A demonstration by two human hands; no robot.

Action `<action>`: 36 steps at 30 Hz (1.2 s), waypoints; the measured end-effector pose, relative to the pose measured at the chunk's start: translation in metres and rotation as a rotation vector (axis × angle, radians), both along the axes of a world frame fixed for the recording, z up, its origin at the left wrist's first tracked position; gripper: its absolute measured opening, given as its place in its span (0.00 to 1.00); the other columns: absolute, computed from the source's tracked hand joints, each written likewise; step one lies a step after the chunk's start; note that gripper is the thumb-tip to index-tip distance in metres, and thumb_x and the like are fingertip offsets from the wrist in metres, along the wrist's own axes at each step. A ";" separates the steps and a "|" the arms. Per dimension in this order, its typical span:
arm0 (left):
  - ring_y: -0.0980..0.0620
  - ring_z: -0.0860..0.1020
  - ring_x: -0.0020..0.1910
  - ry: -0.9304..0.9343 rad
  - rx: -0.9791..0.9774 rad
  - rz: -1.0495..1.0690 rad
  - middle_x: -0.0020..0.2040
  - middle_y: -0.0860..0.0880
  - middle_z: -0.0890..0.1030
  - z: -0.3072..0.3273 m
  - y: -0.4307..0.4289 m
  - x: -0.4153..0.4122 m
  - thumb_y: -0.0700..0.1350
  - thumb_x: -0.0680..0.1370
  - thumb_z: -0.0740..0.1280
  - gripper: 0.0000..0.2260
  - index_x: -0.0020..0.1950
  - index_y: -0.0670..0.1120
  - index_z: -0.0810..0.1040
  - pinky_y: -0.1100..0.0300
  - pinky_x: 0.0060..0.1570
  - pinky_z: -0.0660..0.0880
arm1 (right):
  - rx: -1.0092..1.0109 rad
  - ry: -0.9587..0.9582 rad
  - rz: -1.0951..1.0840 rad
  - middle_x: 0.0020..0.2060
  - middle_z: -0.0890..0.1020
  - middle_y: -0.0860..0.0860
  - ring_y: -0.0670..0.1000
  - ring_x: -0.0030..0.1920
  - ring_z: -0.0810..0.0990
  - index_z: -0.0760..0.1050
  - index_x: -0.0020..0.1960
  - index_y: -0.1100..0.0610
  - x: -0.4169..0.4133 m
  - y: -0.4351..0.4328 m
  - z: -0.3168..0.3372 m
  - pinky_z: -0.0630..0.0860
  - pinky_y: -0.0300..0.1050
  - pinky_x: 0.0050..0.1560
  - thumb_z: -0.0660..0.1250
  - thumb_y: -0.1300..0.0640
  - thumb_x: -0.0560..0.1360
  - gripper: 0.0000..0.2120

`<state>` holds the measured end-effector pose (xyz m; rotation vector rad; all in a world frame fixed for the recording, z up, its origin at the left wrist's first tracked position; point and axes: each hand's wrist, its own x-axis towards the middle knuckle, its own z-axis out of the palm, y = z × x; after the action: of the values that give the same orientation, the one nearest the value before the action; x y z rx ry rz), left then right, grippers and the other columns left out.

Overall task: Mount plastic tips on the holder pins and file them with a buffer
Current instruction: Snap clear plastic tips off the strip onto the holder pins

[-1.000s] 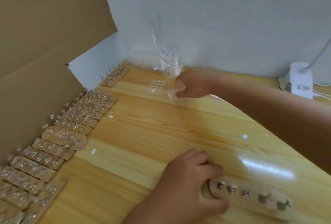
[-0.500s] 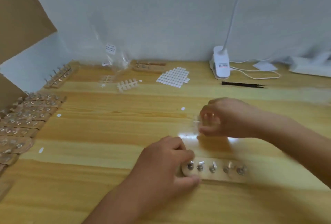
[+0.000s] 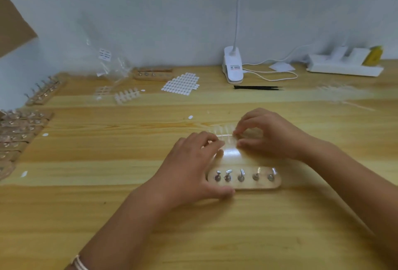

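Note:
A small wooden holder (image 3: pixel 258 184) with several bare metal pins lies on the table in front of me. Just behind it, a clear strip of plastic tips (image 3: pixel 225 134) is held between both hands. My left hand (image 3: pixel 191 166) pinches the strip's left end, its thumb resting beside the holder's left end. My right hand (image 3: pixel 267 134) pinches the right end with thumb and forefinger. No buffer shows in view.
More tip strips (image 3: pixel 127 97) and a clear bag (image 3: pixel 107 62) lie at the back left. A sheet of white stickers (image 3: pixel 182 84), another holder (image 3: pixel 153 74), a clip lamp (image 3: pixel 233 67), black tweezers (image 3: pixel 256 87) and a power strip (image 3: pixel 344 64) line the back. Filled holders (image 3: pixel 19 127) crowd the left edge.
My right hand brought a tip strip from the back left to just behind the holder. My left hand left the holder's end and took the strip's other end. The view swung right.

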<state>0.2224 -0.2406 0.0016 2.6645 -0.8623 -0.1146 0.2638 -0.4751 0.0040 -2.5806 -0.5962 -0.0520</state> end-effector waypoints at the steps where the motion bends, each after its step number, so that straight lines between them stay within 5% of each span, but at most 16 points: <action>1: 0.61 0.55 0.70 0.021 0.005 -0.019 0.73 0.59 0.60 -0.002 0.000 0.003 0.71 0.65 0.70 0.44 0.76 0.57 0.61 0.67 0.70 0.46 | 0.014 -0.012 0.004 0.49 0.85 0.50 0.54 0.56 0.79 0.87 0.51 0.56 0.001 -0.001 -0.001 0.74 0.55 0.61 0.79 0.55 0.71 0.10; 5: 0.68 0.45 0.70 0.037 0.024 -0.065 0.79 0.60 0.51 -0.011 0.000 0.009 0.73 0.65 0.68 0.49 0.80 0.55 0.53 0.76 0.62 0.28 | 0.026 -0.057 0.039 0.46 0.86 0.48 0.54 0.60 0.78 0.87 0.47 0.56 0.004 -0.002 -0.003 0.73 0.55 0.62 0.77 0.56 0.73 0.05; 13: 0.64 0.48 0.74 -0.011 0.040 -0.066 0.78 0.61 0.53 -0.014 -0.001 0.011 0.78 0.61 0.57 0.51 0.79 0.56 0.54 0.66 0.72 0.38 | 0.076 -0.101 -0.048 0.46 0.84 0.52 0.56 0.55 0.78 0.84 0.50 0.59 0.009 0.009 -0.010 0.71 0.52 0.61 0.74 0.60 0.76 0.04; 21: 0.64 0.48 0.72 -0.021 0.010 -0.064 0.77 0.61 0.55 -0.015 -0.001 0.011 0.78 0.61 0.56 0.50 0.79 0.55 0.56 0.68 0.70 0.38 | 0.062 -0.051 -0.087 0.45 0.82 0.47 0.49 0.53 0.76 0.83 0.48 0.54 0.007 0.006 -0.005 0.69 0.43 0.56 0.75 0.58 0.74 0.04; 31: 0.63 0.50 0.73 -0.017 -0.007 -0.068 0.77 0.61 0.57 -0.017 0.001 0.009 0.78 0.62 0.58 0.49 0.78 0.55 0.58 0.66 0.72 0.40 | 0.518 0.089 -0.184 0.43 0.86 0.48 0.46 0.49 0.86 0.71 0.39 0.57 -0.012 -0.006 0.002 0.78 0.34 0.48 0.71 0.68 0.76 0.12; 36: 0.67 0.46 0.73 0.016 -0.028 -0.075 0.78 0.61 0.55 -0.019 0.002 0.007 0.76 0.63 0.58 0.48 0.79 0.54 0.56 0.64 0.74 0.37 | 0.498 0.045 -0.073 0.44 0.87 0.44 0.47 0.49 0.86 0.79 0.41 0.52 -0.054 -0.023 0.011 0.78 0.35 0.52 0.75 0.52 0.70 0.06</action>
<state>0.2298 -0.2391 -0.0178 2.6027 -0.9516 -0.1409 0.2095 -0.4983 0.0148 -2.1125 -0.4093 -0.1469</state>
